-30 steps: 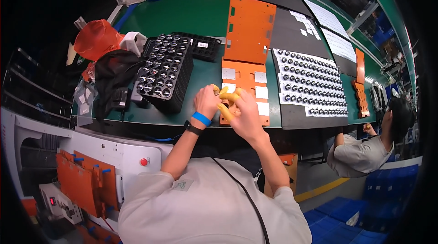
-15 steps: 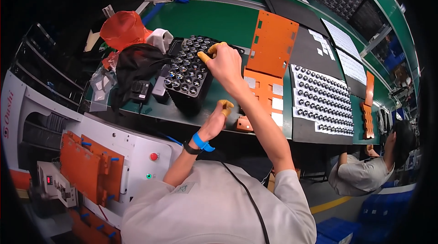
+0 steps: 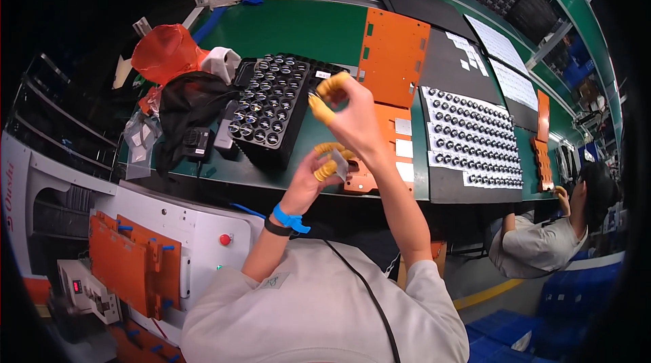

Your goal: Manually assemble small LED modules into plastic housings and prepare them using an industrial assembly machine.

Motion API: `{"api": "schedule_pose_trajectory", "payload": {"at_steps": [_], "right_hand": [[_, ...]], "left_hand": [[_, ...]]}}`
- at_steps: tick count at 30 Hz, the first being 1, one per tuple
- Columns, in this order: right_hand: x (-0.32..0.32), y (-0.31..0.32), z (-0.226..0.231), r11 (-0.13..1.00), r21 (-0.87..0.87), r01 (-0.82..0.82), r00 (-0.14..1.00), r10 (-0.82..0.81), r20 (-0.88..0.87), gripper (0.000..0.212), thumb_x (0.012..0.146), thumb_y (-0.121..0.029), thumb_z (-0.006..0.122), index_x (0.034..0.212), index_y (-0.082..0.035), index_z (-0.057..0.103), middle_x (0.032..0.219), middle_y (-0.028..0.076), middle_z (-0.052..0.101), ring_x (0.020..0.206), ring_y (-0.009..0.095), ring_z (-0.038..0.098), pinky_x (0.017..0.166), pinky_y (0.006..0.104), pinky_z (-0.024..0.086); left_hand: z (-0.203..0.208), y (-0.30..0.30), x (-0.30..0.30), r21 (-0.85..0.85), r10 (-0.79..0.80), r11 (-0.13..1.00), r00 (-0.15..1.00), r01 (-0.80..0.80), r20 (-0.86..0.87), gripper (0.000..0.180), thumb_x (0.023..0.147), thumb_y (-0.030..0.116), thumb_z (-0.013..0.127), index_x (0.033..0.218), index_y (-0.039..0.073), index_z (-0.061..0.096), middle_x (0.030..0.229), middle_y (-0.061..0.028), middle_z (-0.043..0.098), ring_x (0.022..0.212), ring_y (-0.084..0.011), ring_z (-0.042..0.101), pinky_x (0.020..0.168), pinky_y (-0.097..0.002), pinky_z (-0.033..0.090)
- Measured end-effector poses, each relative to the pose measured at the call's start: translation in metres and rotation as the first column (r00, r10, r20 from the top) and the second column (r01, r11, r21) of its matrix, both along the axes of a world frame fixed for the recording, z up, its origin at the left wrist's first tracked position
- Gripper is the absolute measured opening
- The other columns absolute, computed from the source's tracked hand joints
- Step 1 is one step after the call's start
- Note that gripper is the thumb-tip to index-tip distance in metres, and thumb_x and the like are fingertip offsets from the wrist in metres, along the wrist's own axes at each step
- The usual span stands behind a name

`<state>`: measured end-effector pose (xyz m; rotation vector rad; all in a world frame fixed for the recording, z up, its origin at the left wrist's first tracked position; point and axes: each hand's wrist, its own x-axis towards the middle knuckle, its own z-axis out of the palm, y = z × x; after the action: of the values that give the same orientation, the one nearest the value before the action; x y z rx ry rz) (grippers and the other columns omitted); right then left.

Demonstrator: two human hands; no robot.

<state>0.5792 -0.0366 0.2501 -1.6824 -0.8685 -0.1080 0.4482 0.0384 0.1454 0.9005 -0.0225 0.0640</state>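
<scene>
My right hand [image 3: 354, 119], with yellow finger cots on thumb and fingers, is held just right of a tall black tray. Its fingertips pinch a small dark part [image 3: 313, 94], too small to make out well. The black tray [image 3: 288, 134] carries rows of round, shiny, dark-rimmed parts [image 3: 268, 102] on top. Below the right hand and nearer me, my left hand [image 3: 313, 172], also in yellow finger cots, grips a small pale flat piece [image 3: 341, 163]. The two hands are apart. A blue strap and a black band circle my left wrist.
An orange perforated plate [image 3: 393, 58] and an orange fixture with pale squares [image 3: 383, 153] lie on the green table [image 3: 319, 24]. White sheets of round parts [image 3: 475, 139] are further right. Black cloth [image 3: 190, 105] and an orange bag [image 3: 163, 54] lie left. A co-worker [image 3: 542, 241] sits at right.
My right hand has moved off the tray, rightward and down towards the left hand, with a small part pinched. My left hand has turned, and a pale flat piece now shows in it.
</scene>
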Motion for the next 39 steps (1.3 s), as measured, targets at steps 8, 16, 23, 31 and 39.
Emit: {"api": "schedule_pose_trajectory", "payload": {"at_steps": [8, 16, 23, 31, 39], "right_hand": [[-0.051, -0.091, -0.009, 0.991, 0.022, -0.131, 0.989, 0.132, -0.071, 0.023, 0.078, -0.005, 0.075, 0.094, -0.004, 0.06, 0.087, 0.006, 0.06, 0.081, 0.021, 0.055, 0.074, 0.0342, 0.045], [-0.064, -0.115, -0.02, 0.996, -0.009, -0.088, 0.993, 0.087, -0.073, 0.022, 0.079, -0.004, 0.075, 0.099, -0.004, 0.064, 0.09, 0.005, 0.064, 0.082, 0.02, 0.055, 0.077, 0.0344, 0.044], [-0.072, -0.121, -0.023, 0.997, -0.032, -0.065, 0.996, 0.063, -0.055, 0.024, 0.083, -0.004, 0.074, 0.107, -0.004, 0.068, 0.088, 0.005, 0.064, 0.083, 0.02, 0.057, 0.081, 0.0343, 0.043], [-0.069, -0.13, -0.024, 0.992, -0.104, -0.076, 0.997, 0.073, -0.038, 0.027, 0.086, -0.006, 0.075, 0.111, -0.004, 0.068, 0.086, 0.005, 0.062, 0.083, 0.021, 0.057, 0.08, 0.0352, 0.043], [-0.069, -0.134, -0.031, 0.995, -0.07, -0.07, 0.996, 0.067, -0.051, 0.032, 0.084, -0.008, 0.079, 0.115, -0.006, 0.071, 0.091, 0.007, 0.059, 0.083, 0.023, 0.056, 0.076, 0.0353, 0.047]], "left_hand": [[0.023, -0.004, 0.003, -0.12, 0.066, 0.992, 0.978, -0.042, 0.199, 0.076, 0.087, 0.037, 0.082, 0.145, 0.0, 0.049, 0.139, -0.0109, 0.059, 0.13, -0.0236, 0.058, 0.111, -0.0386, 0.045], [0.035, -0.019, 0.002, 0.122, 0.203, 0.954, 0.892, -0.273, 0.404, 0.074, 0.08, 0.021, 0.088, 0.141, 0.002, 0.052, 0.139, -0.017, 0.06, 0.128, -0.0285, 0.06, 0.11, -0.0425, 0.048], [0.046, -0.026, -0.009, 0.44, 0.32, 0.693, 0.791, -0.571, 0.522, 0.061, 0.074, 0.015, 0.092, 0.127, 0.0, 0.065, 0.136, -0.0178, 0.063, 0.123, -0.0291, 0.064, 0.104, -0.0417, 0.053], [0.05, -0.026, -0.008, 0.56, 0.277, 0.533, 0.756, -0.634, 0.593, 0.059, 0.072, 0.012, 0.091, 0.125, 0.001, 0.068, 0.127, -0.0176, 0.067, 0.115, -0.029, 0.068, 0.096, -0.0376, 0.058], [0.037, -0.028, -0.002, 0.489, 0.212, 0.755, 0.868, -0.437, 0.449, 0.064, 0.076, 0.012, 0.09, 0.131, 0.0, 0.061, 0.134, -0.0157, 0.063, 0.116, -0.0259, 0.067, 0.094, -0.0373, 0.061]]}}
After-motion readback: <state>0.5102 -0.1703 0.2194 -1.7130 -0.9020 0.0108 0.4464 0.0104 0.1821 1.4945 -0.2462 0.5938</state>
